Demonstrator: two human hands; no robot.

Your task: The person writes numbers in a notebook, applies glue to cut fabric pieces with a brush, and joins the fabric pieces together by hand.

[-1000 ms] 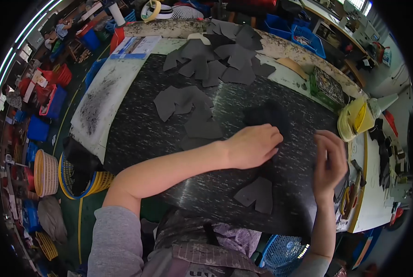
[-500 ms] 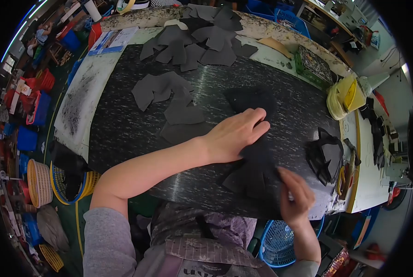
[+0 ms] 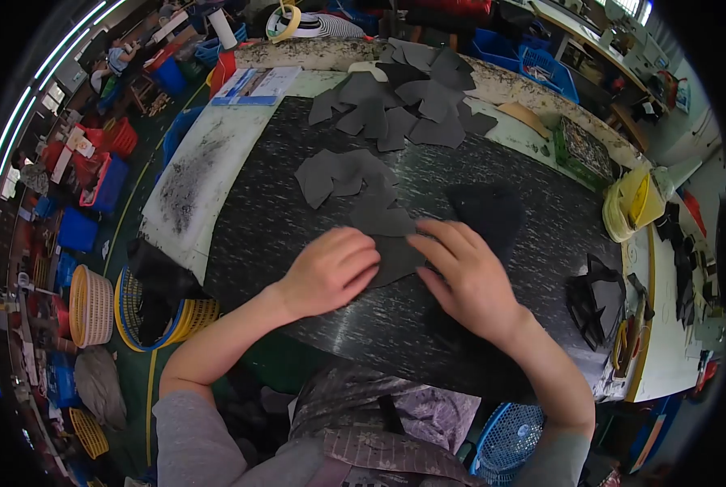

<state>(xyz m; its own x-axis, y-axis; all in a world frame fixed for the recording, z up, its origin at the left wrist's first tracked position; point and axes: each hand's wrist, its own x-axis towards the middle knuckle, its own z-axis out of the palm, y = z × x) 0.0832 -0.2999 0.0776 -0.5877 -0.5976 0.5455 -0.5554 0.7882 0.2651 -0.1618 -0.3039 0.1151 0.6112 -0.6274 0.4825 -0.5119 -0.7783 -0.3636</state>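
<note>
Both my hands are over the black speckled work surface (image 3: 257, 219), one on each side of a dark grey cut piece (image 3: 395, 261). My left hand (image 3: 335, 272), its fingers curled together, is at the piece's left edge. Thumb and fingers of my right hand (image 3: 470, 280) are apart, with the tips at the right edge. Just beyond lie overlapping grey cut pieces (image 3: 347, 174). A blacker piece (image 3: 489, 215) lies flat beyond my right hand; whatever is beneath that hand is too dark to make out.
More grey cut pieces (image 3: 416, 93) are heaped at the far edge. To the right are a black folded bundle (image 3: 597, 300), a yellow bag-lined container (image 3: 632, 203) and a green box (image 3: 582, 152). Baskets (image 3: 91, 304) stand on the floor at left, and a blue basket (image 3: 509, 438) is below the front edge.
My left hand has drawn back leftward from the blacker pieces to the grey piece. My right hand has moved up and left from the front edge to that piece. The view has shifted.
</note>
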